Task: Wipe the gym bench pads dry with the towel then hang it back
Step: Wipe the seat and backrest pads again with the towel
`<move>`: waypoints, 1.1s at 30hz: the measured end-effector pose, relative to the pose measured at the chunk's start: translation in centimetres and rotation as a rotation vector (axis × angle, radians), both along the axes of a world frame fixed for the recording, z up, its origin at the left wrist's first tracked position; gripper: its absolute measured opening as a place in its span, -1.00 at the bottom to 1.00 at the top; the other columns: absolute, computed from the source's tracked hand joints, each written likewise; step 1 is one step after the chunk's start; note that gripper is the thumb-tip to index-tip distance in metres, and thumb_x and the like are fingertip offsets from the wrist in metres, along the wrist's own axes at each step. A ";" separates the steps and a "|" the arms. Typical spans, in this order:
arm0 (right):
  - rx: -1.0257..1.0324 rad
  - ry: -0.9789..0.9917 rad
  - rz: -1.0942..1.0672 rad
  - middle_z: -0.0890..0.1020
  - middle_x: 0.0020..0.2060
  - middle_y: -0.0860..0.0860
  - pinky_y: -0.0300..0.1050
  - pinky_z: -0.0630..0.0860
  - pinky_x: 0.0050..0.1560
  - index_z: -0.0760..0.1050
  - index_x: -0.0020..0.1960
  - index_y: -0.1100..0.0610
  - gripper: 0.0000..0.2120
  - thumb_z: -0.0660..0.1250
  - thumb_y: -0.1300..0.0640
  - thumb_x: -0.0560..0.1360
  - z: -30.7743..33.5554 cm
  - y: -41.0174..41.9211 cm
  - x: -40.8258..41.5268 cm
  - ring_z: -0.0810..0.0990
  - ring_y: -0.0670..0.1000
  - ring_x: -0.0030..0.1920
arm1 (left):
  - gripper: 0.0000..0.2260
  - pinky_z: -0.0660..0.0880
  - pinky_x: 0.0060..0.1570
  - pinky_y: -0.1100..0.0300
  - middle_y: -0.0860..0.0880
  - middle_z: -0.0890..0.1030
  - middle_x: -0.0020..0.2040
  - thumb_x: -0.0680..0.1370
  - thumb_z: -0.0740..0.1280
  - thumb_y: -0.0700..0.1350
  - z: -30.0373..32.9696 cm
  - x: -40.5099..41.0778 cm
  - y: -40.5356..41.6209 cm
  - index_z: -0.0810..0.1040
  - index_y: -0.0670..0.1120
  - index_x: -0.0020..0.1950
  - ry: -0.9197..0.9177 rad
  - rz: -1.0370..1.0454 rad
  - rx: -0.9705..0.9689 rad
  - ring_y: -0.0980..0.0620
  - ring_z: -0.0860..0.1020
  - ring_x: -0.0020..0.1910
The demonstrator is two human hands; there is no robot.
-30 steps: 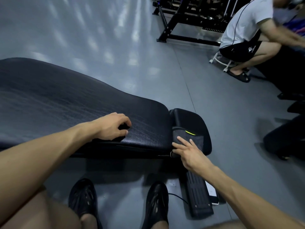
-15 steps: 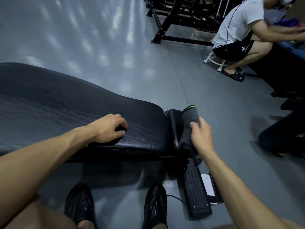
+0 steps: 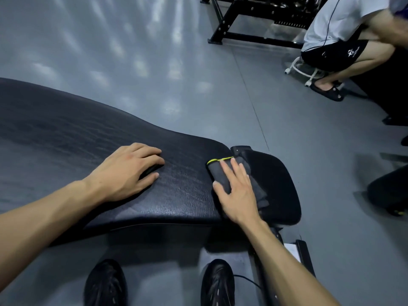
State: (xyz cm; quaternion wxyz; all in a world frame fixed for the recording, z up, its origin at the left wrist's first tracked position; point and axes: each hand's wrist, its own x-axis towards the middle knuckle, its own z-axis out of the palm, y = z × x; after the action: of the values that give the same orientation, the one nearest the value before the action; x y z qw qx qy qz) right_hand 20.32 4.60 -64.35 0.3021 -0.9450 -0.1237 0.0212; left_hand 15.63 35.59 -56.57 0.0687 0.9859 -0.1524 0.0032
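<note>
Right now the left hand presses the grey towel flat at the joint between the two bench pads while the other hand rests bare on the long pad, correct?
Not quite: the head view shows the right hand pressing the grey towel; the left hand rests bare on the long pad.

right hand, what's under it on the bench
The right hand lies flat on a folded dark towel with a yellow-green edge, spread across the gap between the long pad and seat pad. The pad surface beneath the towel is hidden.
</note>
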 end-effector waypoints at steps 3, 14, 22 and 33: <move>0.008 0.004 -0.058 0.20 0.61 0.01 0.01 0.05 0.59 0.26 0.59 -0.06 -0.45 0.26 -0.04 0.63 0.5 1.5 5.0 0.11 0.05 0.61 | -0.60 0.44 0.27 0.02 0.09 0.54 0.36 0.59 0.10 0.20 0.0 -0.2 1.0 0.58 0.11 0.27 -0.015 -0.008 -0.018 0.01 0.46 0.34; -0.267 0.196 0.122 0.67 0.14 0.15 -0.01 0.42 0.11 0.62 0.21 -0.07 -0.62 0.09 -0.03 0.58 5.3 15.0 15.3 0.59 0.23 0.20 | -0.65 0.44 0.35 -0.06 0.09 0.54 0.38 0.62 0.18 0.13 0.3 -3.6 7.8 0.58 0.05 0.31 -0.098 0.116 -0.050 0.00 0.47 0.37; -0.255 0.113 0.306 0.67 0.01 0.07 0.13 0.52 0.11 0.50 0.06 -0.05 -0.61 -0.02 -0.19 0.52 6.7 19.5 12.8 0.60 0.21 0.05 | -0.66 0.44 0.33 -0.10 0.07 0.57 0.36 0.61 0.19 0.13 0.5 -4.7 9.7 0.60 0.07 0.28 -0.156 0.202 -0.014 -0.04 0.50 0.36; -0.358 0.293 0.279 0.70 -0.23 0.04 0.06 0.52 0.17 0.53 0.07 0.06 -0.67 0.04 -0.05 0.59 7.3 13.8 12.8 0.63 0.11 -0.05 | -0.64 0.34 0.41 0.01 0.15 0.52 0.41 0.62 0.11 0.17 0.2 -5.3 9.9 0.56 0.16 0.32 -0.147 0.254 -0.033 0.03 0.43 0.43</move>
State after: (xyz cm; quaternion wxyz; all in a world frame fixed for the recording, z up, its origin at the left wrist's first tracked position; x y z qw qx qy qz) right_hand 33.14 18.37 -57.03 0.1388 -0.9441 -0.2018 0.2207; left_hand 10.31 45.52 -56.39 0.0727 0.9931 -0.0311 0.0865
